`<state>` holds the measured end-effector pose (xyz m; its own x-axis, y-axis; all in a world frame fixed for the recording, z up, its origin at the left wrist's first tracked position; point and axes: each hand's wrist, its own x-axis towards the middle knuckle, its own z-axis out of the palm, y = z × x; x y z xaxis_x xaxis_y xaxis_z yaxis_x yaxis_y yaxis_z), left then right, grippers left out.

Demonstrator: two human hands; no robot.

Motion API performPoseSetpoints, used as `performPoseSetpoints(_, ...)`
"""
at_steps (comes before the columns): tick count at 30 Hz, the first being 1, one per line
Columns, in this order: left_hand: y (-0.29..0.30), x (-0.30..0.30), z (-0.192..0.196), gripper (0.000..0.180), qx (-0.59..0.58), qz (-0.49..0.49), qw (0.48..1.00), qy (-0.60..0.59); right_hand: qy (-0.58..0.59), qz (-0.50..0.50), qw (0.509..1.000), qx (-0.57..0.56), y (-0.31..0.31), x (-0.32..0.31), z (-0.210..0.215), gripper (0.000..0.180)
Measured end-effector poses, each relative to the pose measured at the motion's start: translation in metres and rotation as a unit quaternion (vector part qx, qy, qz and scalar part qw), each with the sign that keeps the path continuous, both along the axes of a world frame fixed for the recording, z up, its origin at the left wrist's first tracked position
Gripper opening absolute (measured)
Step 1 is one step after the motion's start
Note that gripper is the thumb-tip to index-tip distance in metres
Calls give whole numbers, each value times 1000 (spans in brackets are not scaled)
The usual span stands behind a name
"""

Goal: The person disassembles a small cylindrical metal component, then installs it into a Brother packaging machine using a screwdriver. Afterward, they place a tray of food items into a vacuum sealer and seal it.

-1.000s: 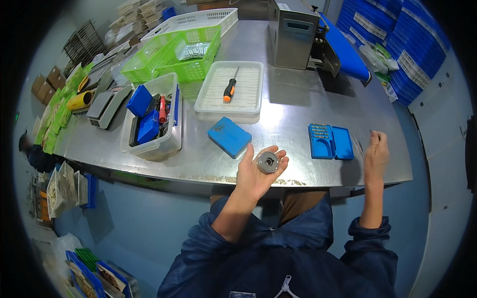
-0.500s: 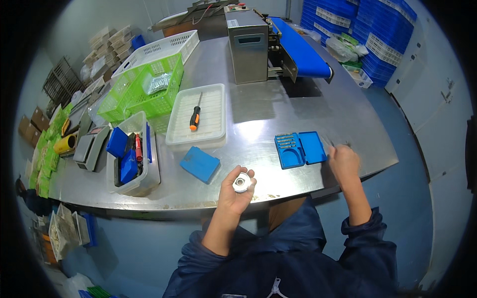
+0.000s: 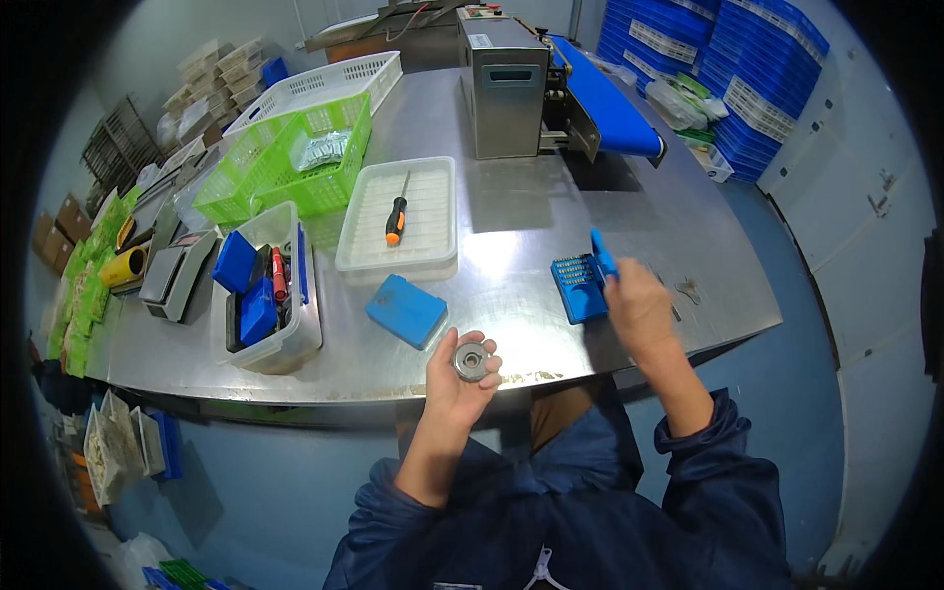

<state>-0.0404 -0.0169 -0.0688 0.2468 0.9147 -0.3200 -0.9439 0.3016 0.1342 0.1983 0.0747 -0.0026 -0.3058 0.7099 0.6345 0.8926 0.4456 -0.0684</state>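
My left hand is closed round a metal wheel with a central hole, held above the front edge of the steel table. My right hand grips the raised lid of a small blue case. Rows of small metal type pieces show in the case's base, and the lid stands half tilted up. A few small metal tools lie to the right of that hand. Between the case and the clear tub sits a closed blue box.
An orange-and-black screwdriver rests on a translucent lidded tray. At left stand a clear tub of markers and blue boxes, and a green basket. A steel machine with a blue belt occupies the far side.
My right hand has moved left from the loose metal tools onto the case lid, which has swung up from lying flat. The wheel in my left hand has tilted slightly.
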Motion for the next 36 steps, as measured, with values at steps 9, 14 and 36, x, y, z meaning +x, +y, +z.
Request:
performPoseSetpoints(9, -4, -6, -6, 29, -11, -2, 1000, -14, 28, 101, 994, -36, -8, -27, -21, 16)
performPoseSetpoints(14, -5, -3, -4, 29, -17, -1, 1000, -6, 12, 107, 993, -37, -4, -27, -21, 29)
performPoseSetpoints(36, -71, -29, -15, 39, -16, -23, 1000, -3, 161, -11, 944, -290, 13, -57, 0, 68)
